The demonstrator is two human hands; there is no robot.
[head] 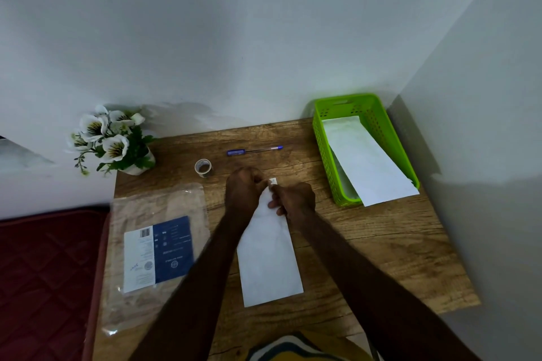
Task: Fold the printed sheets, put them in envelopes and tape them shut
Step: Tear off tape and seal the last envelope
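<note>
A long white envelope (268, 261) lies lengthwise on the wooden table (366, 243) in front of me. Its far end is pinched together between my left hand (245, 189) and my right hand (293, 199), which meet there with fingers closed. A small white piece (272, 181) sticks up between the fingertips; whether it is tape or paper I cannot tell. A roll of clear tape (203, 167) stands just beyond my left hand. Further white envelopes (366, 161) lie in a green plastic basket (322, 138) at the back right, one hanging over its near rim.
A blue pen (254, 150) lies near the table's far edge. A clear plastic bag with a blue and white label (158, 252) covers the left of the table. A pot of white artificial flowers (113, 141) stands at the back left. Walls close the far and right sides.
</note>
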